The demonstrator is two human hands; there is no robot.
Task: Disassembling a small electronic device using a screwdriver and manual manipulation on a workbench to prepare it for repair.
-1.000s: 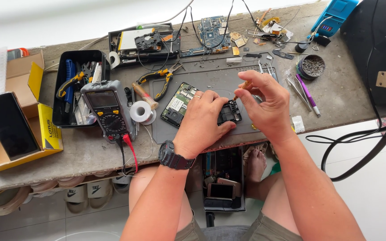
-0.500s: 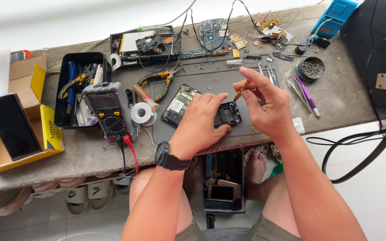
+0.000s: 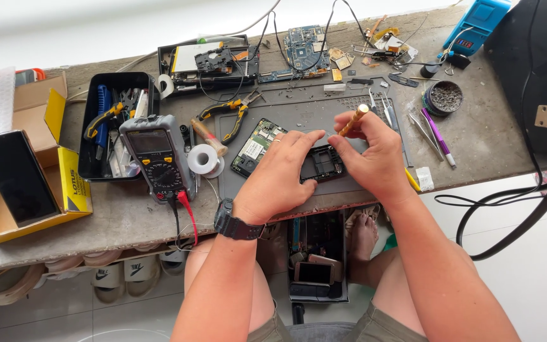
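Screwdriver work on an opened phone.
Right hand (image 3: pixel 375 158) pinches a yellow-handled screwdriver (image 3: pixel 353 120), tip down in the black phone frame (image 3: pixel 321 164) on the grey mat (image 3: pixel 299 107). Left hand (image 3: pixel 280 174), fingers extended, presses the frame flat; keeping the driver vertical seems advisable.

— What can't you make out?
— The left hand (image 3: pixel 278 174) covers much of the black phone frame (image 3: pixel 321 163). The screwdriver (image 3: pixel 353 120) tip is buried in the right hand (image 3: pixel 370 158).
— Anything cropped?
— The yellow box (image 3: pixel 64 183) runs off the left edge.
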